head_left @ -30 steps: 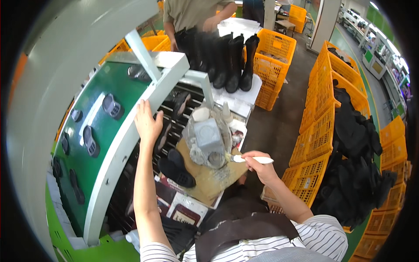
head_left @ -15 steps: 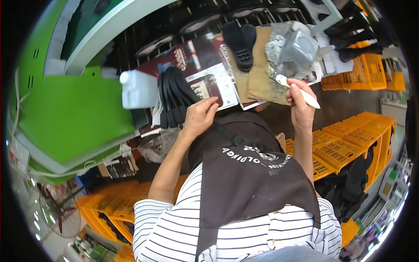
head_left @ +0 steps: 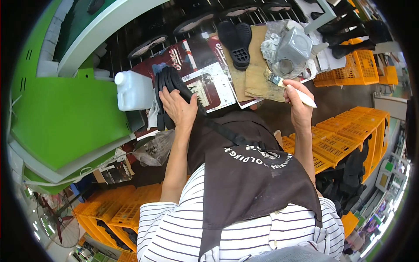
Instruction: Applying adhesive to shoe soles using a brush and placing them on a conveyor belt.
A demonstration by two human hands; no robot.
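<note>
Left hand: lies over the stack of black soles, fingers slightly parted and draped across the top edges, thumb set apart on the right side. Whether it has closed on any one sole cannot be told. The stack runs out beyond the fingertips and also shows to the left of the hand.

Right hand: fingers and thumb pinched together round a brush with a pale handle. The handle's end points away to the right of the hand; the bristle end projects to the left of the fingers, over a tan cardboard sheet. Contact between bristles and cardboard cannot be determined.

Beyond the right hand, just past the bristles, stands a greyish container with plastic film round it. A pair of black soles lies between the two hands and farther out, the pieces overlapping, well apart from both. Maroon-and-white printed cardboard lies to the right of the left hand. A white jug stands left of that hand, near the stack. Orange crates are right of the right forearm.
</note>
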